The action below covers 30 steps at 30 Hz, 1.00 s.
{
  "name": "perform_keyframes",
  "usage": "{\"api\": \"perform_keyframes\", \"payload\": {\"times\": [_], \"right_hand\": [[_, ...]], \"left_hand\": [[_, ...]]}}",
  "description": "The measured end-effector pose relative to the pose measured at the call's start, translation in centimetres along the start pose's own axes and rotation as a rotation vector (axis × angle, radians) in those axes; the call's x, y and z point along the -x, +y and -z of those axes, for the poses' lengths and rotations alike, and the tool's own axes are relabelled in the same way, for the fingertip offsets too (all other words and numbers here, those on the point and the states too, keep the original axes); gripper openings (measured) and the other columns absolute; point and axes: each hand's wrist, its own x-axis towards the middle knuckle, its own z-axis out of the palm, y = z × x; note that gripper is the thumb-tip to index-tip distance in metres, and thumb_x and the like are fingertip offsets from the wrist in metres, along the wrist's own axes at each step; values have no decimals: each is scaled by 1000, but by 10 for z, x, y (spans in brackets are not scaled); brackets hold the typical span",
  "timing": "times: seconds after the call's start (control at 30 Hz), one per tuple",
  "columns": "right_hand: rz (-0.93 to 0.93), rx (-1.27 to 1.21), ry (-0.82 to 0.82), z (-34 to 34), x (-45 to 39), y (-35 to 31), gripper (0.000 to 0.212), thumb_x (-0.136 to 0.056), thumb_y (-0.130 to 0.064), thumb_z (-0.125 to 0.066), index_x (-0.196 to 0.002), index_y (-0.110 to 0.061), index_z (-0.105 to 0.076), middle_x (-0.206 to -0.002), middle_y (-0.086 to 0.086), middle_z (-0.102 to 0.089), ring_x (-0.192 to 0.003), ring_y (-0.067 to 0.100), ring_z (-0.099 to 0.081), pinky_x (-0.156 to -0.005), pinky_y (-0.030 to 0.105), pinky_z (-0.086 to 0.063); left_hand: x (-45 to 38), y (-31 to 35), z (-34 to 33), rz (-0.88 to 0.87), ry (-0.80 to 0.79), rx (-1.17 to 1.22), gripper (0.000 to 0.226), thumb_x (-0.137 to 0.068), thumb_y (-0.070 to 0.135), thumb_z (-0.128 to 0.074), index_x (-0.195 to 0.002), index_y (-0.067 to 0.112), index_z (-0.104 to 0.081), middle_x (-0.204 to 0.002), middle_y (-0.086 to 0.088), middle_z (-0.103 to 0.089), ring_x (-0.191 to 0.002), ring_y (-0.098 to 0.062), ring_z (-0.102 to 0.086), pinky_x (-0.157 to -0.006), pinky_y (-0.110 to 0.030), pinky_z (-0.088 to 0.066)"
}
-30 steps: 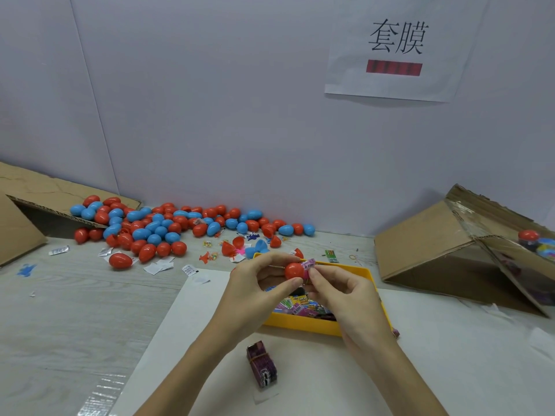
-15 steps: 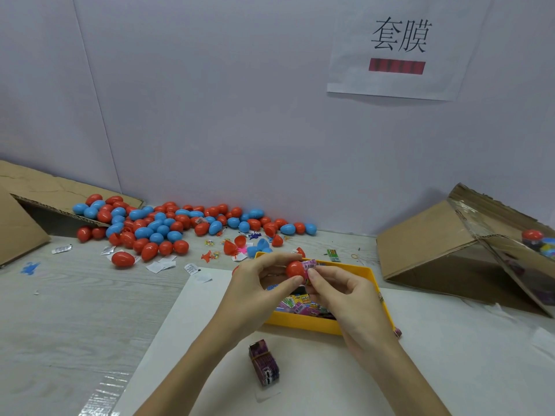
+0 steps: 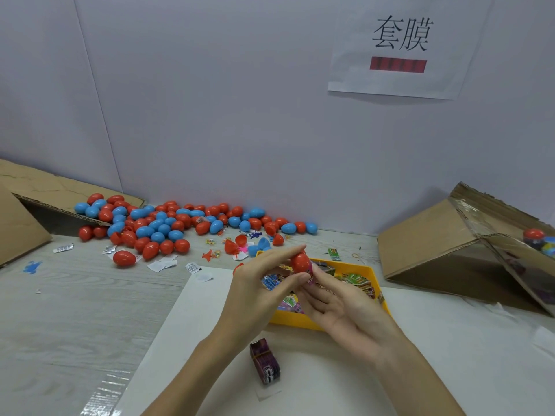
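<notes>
My left hand (image 3: 255, 291) pinches a red plastic egg (image 3: 299, 262) between thumb and fingers, above a yellow tray (image 3: 295, 322) full of small printed sleeves. My right hand (image 3: 339, 304) is turned palm up just right of the egg, and its fingertips pinch a purple printed sleeve (image 3: 309, 273) against the egg's lower side. Most of the sleeve is hidden by the fingers. A banded bundle of purple sleeves (image 3: 265, 361) lies on the white sheet (image 3: 435, 349) in front of the tray.
A heap of red and blue eggs (image 3: 168, 225) spills from a tipped cardboard box (image 3: 36, 187) at the back left, with loose egg halves and paper scraps nearby. Another tipped cardboard box (image 3: 426, 241) with wrapped eggs lies at the right. A paper sign (image 3: 399, 46) hangs on the wall.
My right hand has rolled palm up and dropped slightly below the egg. My left hand has tilted the egg more upright. The sleeve now sits at the egg's lower side.
</notes>
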Motion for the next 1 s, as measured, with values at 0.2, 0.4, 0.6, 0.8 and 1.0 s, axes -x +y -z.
{"api": "perform_keyframes", "payload": {"times": [0.2,0.4,0.6,0.8,1.0], "right_hand": [[-77,-65,3,-5,2,0,25,-77,-20,-82,-96,-5,-82,-117,21,-72,-95,27,-75,-80,36,-62],[-118,-92,12,-6,3,2,26,-77,-21,-83,-96,-4,-82,-110,19,-75,-97,28,-76,-76,35,-63],[-155,-114,37,-5,2,3,31,-78,-23,-84,-100,-1,-81,-109,17,-75,-100,28,-76,-80,37,-60],[-96,-34,36,-6,3,4,25,-87,-26,-78,-96,-4,-82,-116,21,-74,-106,30,-74,-74,34,-64],[61,163,68,-4,3,6,35,-89,-27,-69,-113,-3,-76,-114,22,-75,-106,30,-74,-85,33,-63]], "left_hand": [[-1,-2,1,-59,-10,-44,44,-87,24,-76,-131,27,-69,-114,10,-72,-106,-21,-67,-91,-28,-55],[-2,-4,3,-92,-26,-58,43,-86,21,-76,-129,23,-71,-108,11,-71,-102,-18,-66,-89,-24,-53],[-2,-7,2,-134,-42,-119,38,-89,16,-72,-127,16,-71,-110,1,-72,-106,-23,-66,-91,-38,-56],[-3,-5,2,-133,-23,-86,34,-91,15,-69,-125,15,-73,-105,2,-71,-102,-21,-66,-87,-29,-54],[-2,-8,3,-145,-52,-170,31,-92,13,-68,-123,14,-74,-110,0,-72,-106,-20,-66,-88,-37,-57]]}}
